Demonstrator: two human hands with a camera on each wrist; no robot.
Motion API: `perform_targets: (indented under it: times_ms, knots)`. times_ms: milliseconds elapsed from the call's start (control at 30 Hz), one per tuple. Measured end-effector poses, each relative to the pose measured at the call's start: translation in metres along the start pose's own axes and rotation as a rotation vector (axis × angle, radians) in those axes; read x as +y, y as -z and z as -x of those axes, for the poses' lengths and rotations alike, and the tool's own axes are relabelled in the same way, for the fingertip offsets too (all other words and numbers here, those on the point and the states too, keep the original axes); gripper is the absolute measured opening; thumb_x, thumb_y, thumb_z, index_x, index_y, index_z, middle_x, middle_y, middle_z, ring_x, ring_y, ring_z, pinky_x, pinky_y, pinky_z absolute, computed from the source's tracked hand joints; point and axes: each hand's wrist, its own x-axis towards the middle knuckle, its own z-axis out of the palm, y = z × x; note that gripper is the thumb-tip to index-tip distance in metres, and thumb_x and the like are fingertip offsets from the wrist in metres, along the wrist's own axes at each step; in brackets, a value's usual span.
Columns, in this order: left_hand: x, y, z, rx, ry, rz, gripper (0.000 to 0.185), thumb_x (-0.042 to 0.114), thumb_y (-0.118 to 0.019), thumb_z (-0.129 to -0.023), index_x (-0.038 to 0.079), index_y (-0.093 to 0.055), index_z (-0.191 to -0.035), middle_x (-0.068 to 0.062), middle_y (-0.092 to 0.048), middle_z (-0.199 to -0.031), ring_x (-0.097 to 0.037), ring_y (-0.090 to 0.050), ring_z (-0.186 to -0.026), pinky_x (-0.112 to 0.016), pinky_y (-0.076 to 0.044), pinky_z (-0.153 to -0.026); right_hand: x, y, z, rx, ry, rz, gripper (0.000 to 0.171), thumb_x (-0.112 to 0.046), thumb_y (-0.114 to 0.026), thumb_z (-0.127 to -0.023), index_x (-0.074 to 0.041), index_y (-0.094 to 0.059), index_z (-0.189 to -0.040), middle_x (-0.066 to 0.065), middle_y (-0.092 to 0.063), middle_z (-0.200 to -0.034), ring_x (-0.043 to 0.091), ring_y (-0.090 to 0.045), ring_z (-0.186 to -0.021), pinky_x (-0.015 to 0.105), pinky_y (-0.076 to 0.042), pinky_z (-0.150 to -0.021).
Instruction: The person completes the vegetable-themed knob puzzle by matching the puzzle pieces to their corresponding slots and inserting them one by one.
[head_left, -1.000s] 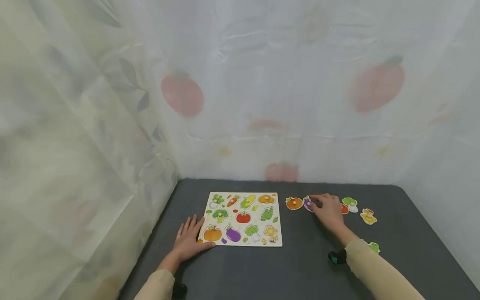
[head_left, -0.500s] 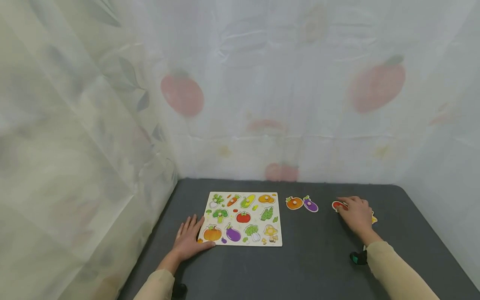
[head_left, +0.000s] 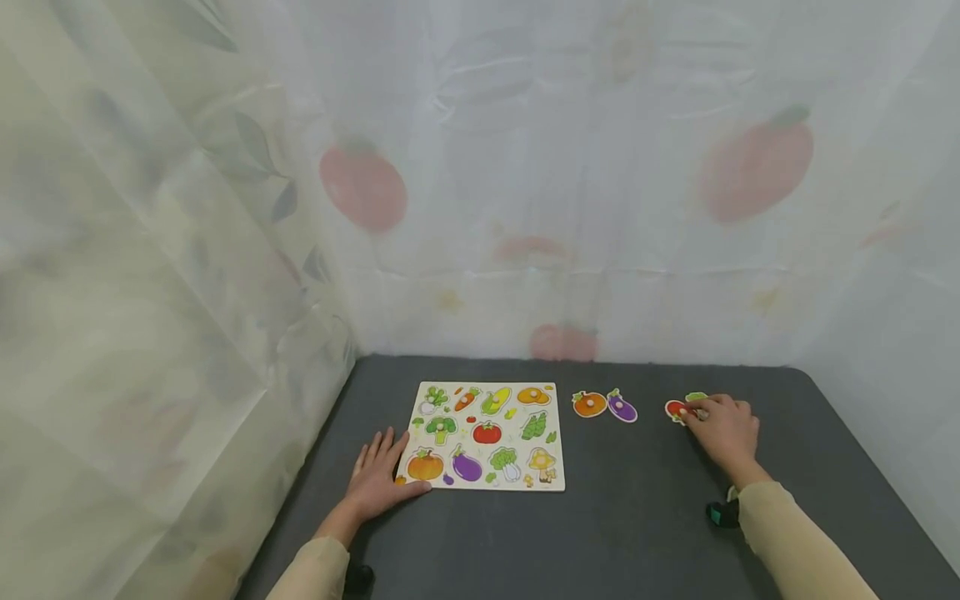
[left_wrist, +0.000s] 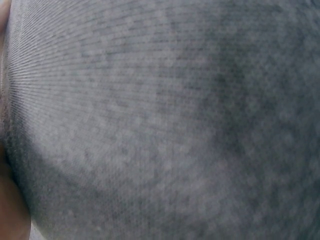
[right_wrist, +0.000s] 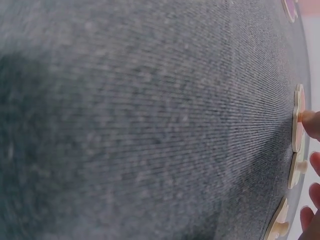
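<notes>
My left hand (head_left: 378, 475) rests with spread, straight fingers at the left edge of a vegetable puzzle board (head_left: 468, 486), its thumb along the near left corner. Over on the right, my right hand (head_left: 723, 429) has thumb and forefinger at the small knob of the tomato puzzle piece (head_left: 673, 409), which lies flat on the table. The right wrist view shows a fingertip (right_wrist: 311, 125) against that knob. Partly behind the fingers is a green-topped puzzle piece (head_left: 696, 396). Left of these lie a pumpkin piece (head_left: 585, 405) and an eggplant piece (head_left: 622, 408), side by side.
The dark table (head_left: 510, 550) ends at a white fruit-printed curtain (head_left: 637, 317) behind, with another sheet (head_left: 225, 375) along the left. In the right wrist view, another knobbed piece (right_wrist: 274, 225) lies near the hand.
My right hand has moved right from the eggplant piece to the tomato piece, which has shifted left. It drew back slightly in the last half second. The left hand and board stay put.
</notes>
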Motion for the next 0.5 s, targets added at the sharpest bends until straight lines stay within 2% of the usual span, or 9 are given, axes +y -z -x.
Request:
perform_targets:
  times_ms: [367, 500]
  knots:
    - [-0.0075, -0.0061, -0.0048, -0.012, 0.014, 0.001, 0.122, 0.084, -0.068, -0.072, 0.016, -0.025, -0.165, -0.019, -0.012, -0.169, -0.043, -0.003, -0.155, -0.062, 0.003, -0.121, 0.0014, 0.0009, -0.0036, -0.029, -0.013, -0.010, 0.029, -0.028, -0.068, -0.096, -0.002, -0.075, -0.108, 0.030, -0.055, -0.122, 0.053, -0.041, -0.110, 0.068, -0.034, -0.083]
    - [-0.0066, -0.0055, -0.0040, -0.002, 0.005, 0.003, 0.120, 0.081, -0.070, -0.074, 0.015, -0.027, -0.164, -0.021, -0.014, -0.169, -0.044, -0.005, -0.154, -0.063, 0.002, -0.120, 0.0014, 0.0000, -0.0034, -0.032, -0.015, -0.013, 0.028, -0.027, -0.069, -0.097, -0.002, -0.076, -0.108, 0.030, -0.055, -0.121, 0.052, -0.041, -0.110, 0.068, -0.033, -0.083]
